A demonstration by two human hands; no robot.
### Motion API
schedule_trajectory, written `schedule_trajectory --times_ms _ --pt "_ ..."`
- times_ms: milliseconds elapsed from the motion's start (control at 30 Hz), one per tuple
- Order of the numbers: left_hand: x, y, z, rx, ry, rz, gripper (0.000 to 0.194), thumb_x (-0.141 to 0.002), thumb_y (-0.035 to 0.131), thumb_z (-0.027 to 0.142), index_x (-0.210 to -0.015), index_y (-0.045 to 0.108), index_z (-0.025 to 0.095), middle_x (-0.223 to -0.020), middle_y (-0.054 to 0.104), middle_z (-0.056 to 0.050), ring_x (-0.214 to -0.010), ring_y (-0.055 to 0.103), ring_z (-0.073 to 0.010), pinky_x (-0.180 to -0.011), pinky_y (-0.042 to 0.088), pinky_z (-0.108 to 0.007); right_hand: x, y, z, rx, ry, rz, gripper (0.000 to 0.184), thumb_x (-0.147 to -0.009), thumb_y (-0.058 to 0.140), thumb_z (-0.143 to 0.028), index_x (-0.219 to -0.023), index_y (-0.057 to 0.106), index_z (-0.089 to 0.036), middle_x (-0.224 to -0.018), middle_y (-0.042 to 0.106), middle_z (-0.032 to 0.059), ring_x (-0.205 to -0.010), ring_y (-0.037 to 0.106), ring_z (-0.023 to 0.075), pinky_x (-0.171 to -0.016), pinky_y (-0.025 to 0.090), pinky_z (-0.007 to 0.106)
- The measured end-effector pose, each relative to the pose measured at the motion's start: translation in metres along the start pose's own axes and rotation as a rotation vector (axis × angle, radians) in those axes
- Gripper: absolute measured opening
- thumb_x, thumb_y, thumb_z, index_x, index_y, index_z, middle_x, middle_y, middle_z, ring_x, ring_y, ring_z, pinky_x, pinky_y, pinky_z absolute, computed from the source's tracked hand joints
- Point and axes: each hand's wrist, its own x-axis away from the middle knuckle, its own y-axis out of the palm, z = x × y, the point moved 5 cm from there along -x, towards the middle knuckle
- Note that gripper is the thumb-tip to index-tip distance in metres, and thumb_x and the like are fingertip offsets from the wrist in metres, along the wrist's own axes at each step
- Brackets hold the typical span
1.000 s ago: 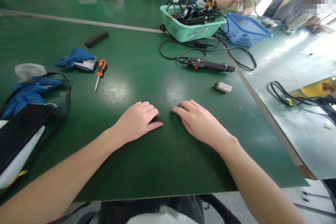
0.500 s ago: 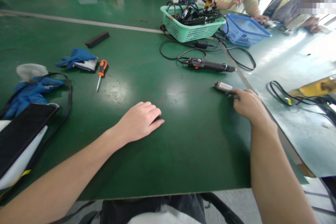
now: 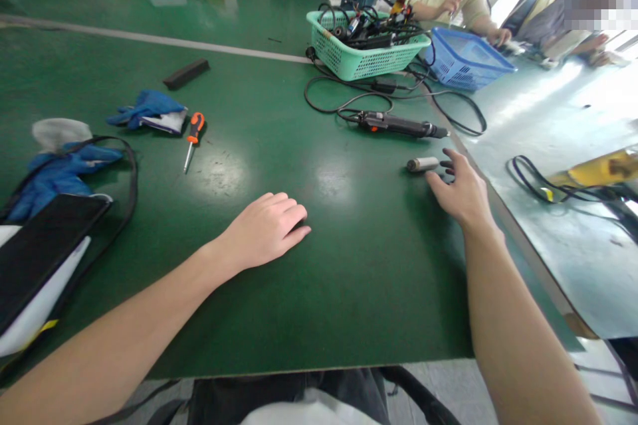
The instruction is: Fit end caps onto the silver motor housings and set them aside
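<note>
My right hand (image 3: 461, 189) is open, its fingers and thumb spread just right of a small silver cylinder with a dark end (image 3: 423, 164) lying on the green table (image 3: 349, 299). A small gap seems to show between fingertips and cylinder. Resting palm down near the middle of the table, my left hand (image 3: 269, 229) has loosely bent fingers and the thumb held apart; nothing shows in it. Beyond the cylinder lies a black electric screwdriver (image 3: 401, 124) with its cable. An orange-and-black hand screwdriver (image 3: 193, 136) is at the left.
Blue gloves (image 3: 154, 109) and a black bar (image 3: 187, 73) lie at the left, near a black flat device (image 3: 50, 259). A green basket of cabled tools (image 3: 363, 63) and a blue basket (image 3: 468, 66) stand at the back. Yellow tool (image 3: 598, 172) at right. Other people sit beyond.
My right hand has let go of the silver cylinder and spread its fingers. The cylinder now lies turned slightly on the table. My left hand has stayed in place.
</note>
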Motion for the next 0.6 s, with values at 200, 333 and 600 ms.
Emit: schedule_trajectory --times_ms 200,333,600 --pt "0.002 0.002 -0.003 -0.002 -0.006 -0.009 0.023 -0.105 0.054 0.036 -0.096 0.064 0.017 -0.091 0.069 -0.004 -0.088 0.06 -0.0209 -0.079 0.042 -0.035 -0.001 0.011 -0.024 -0.021 -0.187 -0.004 0.047 -0.091 0.06 -0.036 -0.135 0.069 -0.021 -0.126 0.073 0.0143 -0.118 0.067 0.0338 -0.105 0.05 0.05" --pt "0.002 0.002 -0.002 -0.005 -0.007 0.001 0.023 -0.105 0.053 0.035 -0.095 0.065 0.017 -0.091 0.069 -0.005 -0.088 0.061 -0.0209 -0.079 0.043 -0.036 0.016 0.025 -0.076 -0.078 -0.316 -0.057 0.043 -0.094 0.057 -0.032 -0.133 0.07 -0.02 -0.124 0.073 0.0138 -0.115 0.067 0.0333 -0.103 0.051 0.048" --pt "0.001 -0.003 -0.008 -0.099 -0.158 0.089 0.019 -0.102 0.052 0.026 -0.093 0.065 0.017 -0.09 0.07 -0.006 -0.088 0.064 -0.0227 -0.081 0.049 -0.038 0.076 0.05 -0.208 -0.244 -0.511 -0.188 0.041 -0.1 0.052 -0.025 -0.139 0.062 -0.02 -0.126 0.065 0.0155 -0.116 0.059 0.032 -0.104 0.05 0.048"
